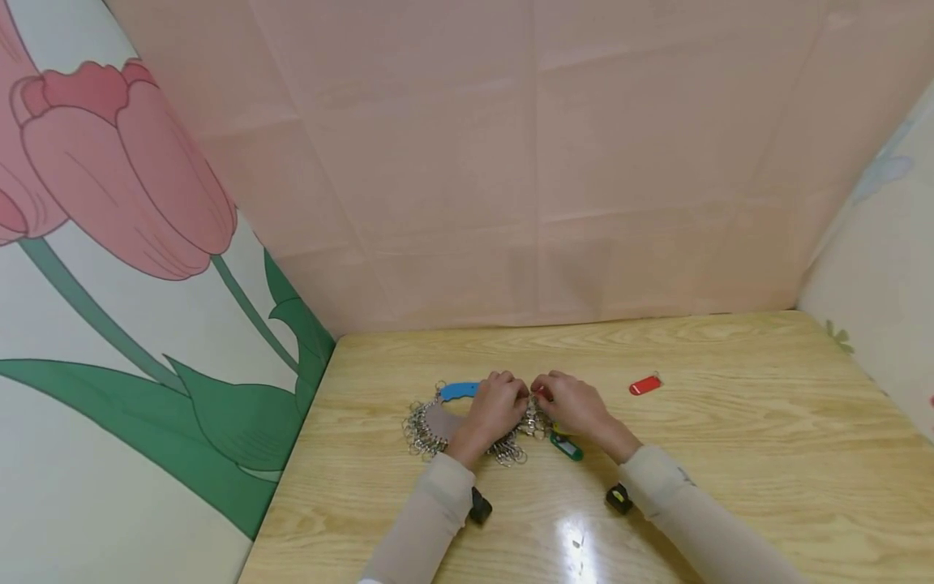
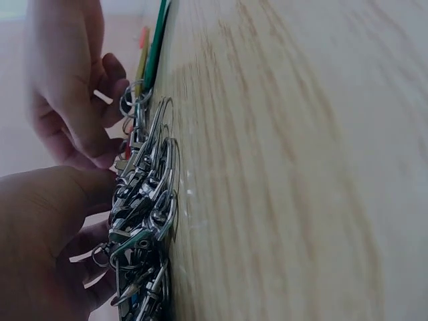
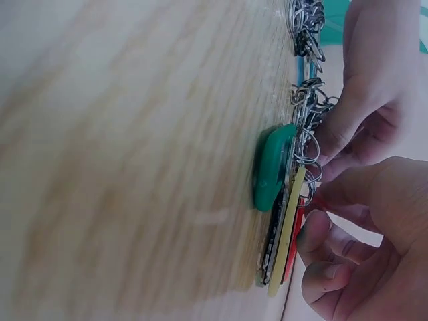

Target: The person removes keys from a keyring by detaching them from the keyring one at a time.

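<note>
Right wrist view: hands [image 3: 368,110] [image 3: 381,244] pinch metal clips [image 3: 309,91] and red tag [image 3: 293,242].

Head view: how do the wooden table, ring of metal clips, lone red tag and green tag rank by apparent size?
1. Wooden table
2. Ring of metal clips, partly hidden by the left hand
3. Lone red tag and green tag: too alike to rank

1 left hand [image 1: 499,410], 1 right hand [image 1: 576,405], 2 sleeves [image 1: 430,511], 1 counter [image 1: 350,503]; 1 grey plate [image 1: 440,422], 1 blue strip [image 1: 458,392]; metal clips [image 2: 144,214] many, overlapping, can't count; 1 green tag [image 1: 566,447], 1 yellow tag [image 3: 287,231], 2 red tags [image 1: 645,384]; 2 black blocks [image 1: 480,507], one per wrist
</note>
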Tool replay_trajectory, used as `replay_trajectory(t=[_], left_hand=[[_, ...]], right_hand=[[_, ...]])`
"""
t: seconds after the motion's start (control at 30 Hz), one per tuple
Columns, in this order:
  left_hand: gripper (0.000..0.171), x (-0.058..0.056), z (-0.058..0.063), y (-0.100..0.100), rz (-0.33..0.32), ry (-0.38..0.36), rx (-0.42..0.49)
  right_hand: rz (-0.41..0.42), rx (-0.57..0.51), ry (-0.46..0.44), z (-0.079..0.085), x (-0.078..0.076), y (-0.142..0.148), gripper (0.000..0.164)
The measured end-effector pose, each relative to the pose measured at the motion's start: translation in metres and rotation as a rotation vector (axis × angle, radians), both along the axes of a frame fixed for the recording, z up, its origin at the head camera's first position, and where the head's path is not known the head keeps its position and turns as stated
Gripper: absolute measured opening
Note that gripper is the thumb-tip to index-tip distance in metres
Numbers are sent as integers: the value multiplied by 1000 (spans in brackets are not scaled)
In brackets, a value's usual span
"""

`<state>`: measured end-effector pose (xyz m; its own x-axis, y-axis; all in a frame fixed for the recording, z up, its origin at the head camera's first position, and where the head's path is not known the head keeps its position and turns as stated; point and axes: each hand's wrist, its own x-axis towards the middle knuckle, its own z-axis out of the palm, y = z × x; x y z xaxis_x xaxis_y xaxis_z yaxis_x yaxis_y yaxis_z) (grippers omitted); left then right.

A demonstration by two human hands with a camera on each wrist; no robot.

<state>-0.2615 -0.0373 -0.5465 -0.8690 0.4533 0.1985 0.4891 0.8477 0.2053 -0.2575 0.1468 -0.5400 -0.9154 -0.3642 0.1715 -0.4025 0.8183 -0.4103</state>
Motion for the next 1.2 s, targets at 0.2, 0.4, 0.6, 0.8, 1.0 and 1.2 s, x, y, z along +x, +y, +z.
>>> replay_trajectory(t=[0.2,0.4,0.6,0.8,1.0,1.2], left_hand=[[17,-1,-2,1,13,-7,-7],[16,-1,-3,3,19,-9,-12],[14,-1,-3,3,21,-10,-13],[11,-1,-2,2,25,-30,-4],[10,0,-2,2,26,-29,-1],[13,2,1,2,24,-33,15]], right_hand=[[-4,13,1,-2,-2,-2,16],[0,17,1,-2,-3,-3,8],[-5,2,-10,-3,-3,-2,5],[-7,-24,-26,-5,-4,-1,6],[5,-42,-24,-4,-3,-1,5],[9,-69,-31,3,0,-1,4]])
